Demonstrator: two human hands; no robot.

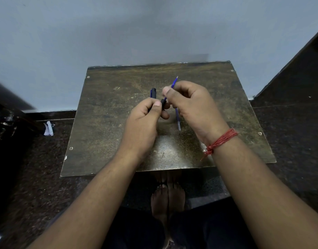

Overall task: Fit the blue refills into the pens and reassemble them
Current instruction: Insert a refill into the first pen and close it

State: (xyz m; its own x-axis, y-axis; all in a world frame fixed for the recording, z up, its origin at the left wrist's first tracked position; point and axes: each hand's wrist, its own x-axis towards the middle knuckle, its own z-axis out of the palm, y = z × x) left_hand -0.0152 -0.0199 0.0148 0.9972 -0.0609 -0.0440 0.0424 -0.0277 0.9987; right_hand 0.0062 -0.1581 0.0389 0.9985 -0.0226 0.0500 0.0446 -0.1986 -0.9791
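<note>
Gripped in curled left hand (145, 115) fingers, black pen barrel (162, 103), w/ blue refill (174, 82) pinched by right hand (188, 105) at its mouth; could bend or miss if angled, 2nd refill (178, 121) lying under right hand.

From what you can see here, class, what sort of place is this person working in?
Probably a plain room at home: a worn low table set against a bare wall, dark stone floor, and bare feet beneath.
</note>
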